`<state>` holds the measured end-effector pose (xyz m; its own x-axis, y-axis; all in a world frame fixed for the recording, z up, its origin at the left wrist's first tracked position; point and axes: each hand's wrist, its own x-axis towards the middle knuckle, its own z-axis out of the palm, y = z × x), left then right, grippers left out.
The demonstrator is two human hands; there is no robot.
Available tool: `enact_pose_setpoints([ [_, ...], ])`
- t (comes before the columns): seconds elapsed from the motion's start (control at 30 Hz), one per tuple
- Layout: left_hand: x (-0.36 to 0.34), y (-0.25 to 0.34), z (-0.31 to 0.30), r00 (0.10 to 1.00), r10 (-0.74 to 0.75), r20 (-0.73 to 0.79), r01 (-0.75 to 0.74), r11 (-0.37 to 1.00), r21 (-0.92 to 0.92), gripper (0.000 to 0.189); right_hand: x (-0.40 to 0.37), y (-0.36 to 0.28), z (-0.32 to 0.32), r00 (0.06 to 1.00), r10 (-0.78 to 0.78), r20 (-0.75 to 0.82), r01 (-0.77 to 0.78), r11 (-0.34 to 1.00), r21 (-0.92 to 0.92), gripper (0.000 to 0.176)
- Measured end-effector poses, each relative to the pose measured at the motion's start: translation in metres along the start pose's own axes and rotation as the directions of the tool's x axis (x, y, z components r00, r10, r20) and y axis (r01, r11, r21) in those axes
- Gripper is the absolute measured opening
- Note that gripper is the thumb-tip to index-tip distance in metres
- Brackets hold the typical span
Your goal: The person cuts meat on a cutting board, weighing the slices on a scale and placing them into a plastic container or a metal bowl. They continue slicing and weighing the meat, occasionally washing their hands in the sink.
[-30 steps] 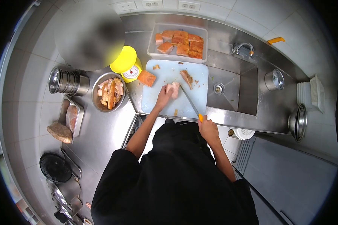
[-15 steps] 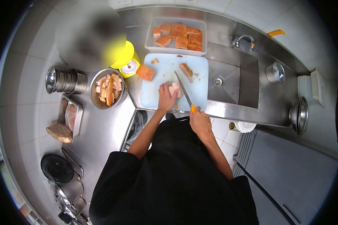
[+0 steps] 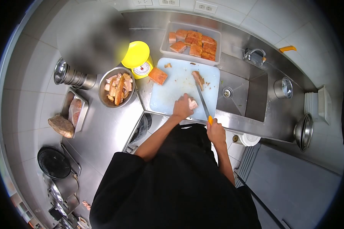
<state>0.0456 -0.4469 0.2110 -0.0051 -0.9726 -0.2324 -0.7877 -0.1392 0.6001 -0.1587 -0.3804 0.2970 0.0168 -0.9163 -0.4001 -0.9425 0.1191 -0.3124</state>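
My left hand (image 3: 182, 107) is closed over a pale piece of pork (image 3: 193, 104) near the front edge of the light blue cutting board (image 3: 168, 91); its fingers cover most of the piece. My right hand (image 3: 216, 133) grips the orange handle of a long knife (image 3: 203, 101). The blade lies just right of the pork piece and points away from me. By the blade tip rests a browned strip of meat (image 3: 198, 79) with crumbs around it. A larger block of orange-skinned pork (image 3: 158, 76) sits at the board's left edge.
Behind the board, a plastic tub (image 3: 218, 59) holds several browned pork blocks. A yellow scale (image 3: 149, 70) and a metal bowl (image 3: 102, 91) of meat pieces stand left. The sink (image 3: 233, 103) is at right. A metal tray (image 3: 84, 108) with bagged meat lies far left.
The view has shifted, so the counter appears further right. My left hand has moved over the pork piece, which now lies nearer the board's front edge. The knife stays in my right hand.
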Motion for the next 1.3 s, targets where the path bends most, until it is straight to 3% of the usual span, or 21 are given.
enact_pose_setpoints([
  [0.07, 0.0, -0.006, -0.046, 0.959, -0.158, 0.235, 0.237, 0.902, -0.36, 0.074, 0.002, 0.007, -0.002, 1.0, -0.02, -0.009, 0.02, 1.0, -0.022, 0.04],
  [0.1, 0.012, -0.05, -0.019, 0.984, -0.035, 0.175, 0.142, 0.745, -0.652, 0.074, 0.003, 0.01, -0.002, 0.999, -0.04, -0.012, 0.04, 0.999, -0.035, 0.039],
  [0.2, 0.003, -0.044, -0.059, 0.979, -0.2, 0.046, 0.084, 0.185, -0.979, 0.075, 0.007, 0.015, -0.003, 0.998, -0.057, -0.001, 0.057, 0.998, -0.014, 0.041],
  [0.23, 0.0, -0.044, -0.083, 0.99, -0.14, -0.031, -0.017, 0.098, -0.995, 0.077, 0.006, 0.014, -0.005, 0.999, -0.053, -0.005, 0.053, 0.999, -0.002, 0.041],
  [0.3, -0.004, -0.047, -0.143, 1.0, -0.025, 0.004, 0.0, -0.159, -0.987, 0.077, 0.009, 0.013, -0.007, 0.998, -0.058, -0.001, 0.058, 0.998, -0.006, 0.041],
  [0.37, 0.002, -0.065, -0.182, 0.991, 0.037, -0.125, -0.12, -0.107, -0.987, 0.072, 0.013, 0.011, -0.009, 0.998, -0.06, 0.005, 0.06, 0.998, -0.003, 0.041],
  [0.47, 0.028, -0.09, -0.217, 0.968, -0.146, -0.205, -0.245, -0.349, -0.905, 0.06, 0.018, 0.009, -0.015, 0.998, -0.061, 0.024, 0.061, 0.998, 0.01, 0.042],
  [0.53, 0.046, -0.105, -0.241, 0.969, -0.157, -0.193, -0.239, -0.374, -0.896, 0.052, 0.019, 0.007, -0.021, 0.997, -0.056, 0.047, 0.055, 0.998, 0.015, 0.044],
  [0.57, 0.056, -0.112, -0.253, 0.983, -0.089, -0.161, -0.183, -0.364, -0.913, 0.047, 0.019, 0.006, -0.023, 0.997, -0.053, 0.048, 0.053, 0.998, 0.017, 0.045],
  [0.67, 0.104, -0.147, -0.273, 0.946, -0.236, -0.224, -0.158, 0.268, -0.95, 0.06, 0.018, 0.008, -0.024, 0.997, -0.059, 0.043, 0.059, 0.998, 0.01, 0.045],
  [0.73, 0.127, -0.148, -0.29, 0.858, -0.311, -0.409, -0.01, 0.786, -0.618, 0.066, 0.017, 0.009, -0.025, 0.997, -0.065, 0.049, 0.064, 0.998, 0.014, 0.045],
  [0.77, 0.134, -0.148, -0.294, 0.81, -0.296, -0.506, 0.114, 0.927, -0.358, 0.069, 0.016, 0.011, -0.025, 0.996, -0.066, 0.053, 0.066, 0.998, 0.016, 0.044],
  [0.87, 0.148, -0.149, -0.297, 0.801, -0.288, -0.525, 0.272, 0.956, -0.11, 0.069, 0.01, 0.012, -0.025, 0.996, -0.071, 0.057, 0.07, 0.997, 0.025, 0.045],
  [1.3, 0.162, -0.163, -0.278, 0.801, -0.325, -0.503, 0.351, 0.935, -0.046, 0.067, 0.01, 0.029, -0.008, 0.993, -0.12, 0.022, 0.118, 0.991, 0.07, 0.043],
])
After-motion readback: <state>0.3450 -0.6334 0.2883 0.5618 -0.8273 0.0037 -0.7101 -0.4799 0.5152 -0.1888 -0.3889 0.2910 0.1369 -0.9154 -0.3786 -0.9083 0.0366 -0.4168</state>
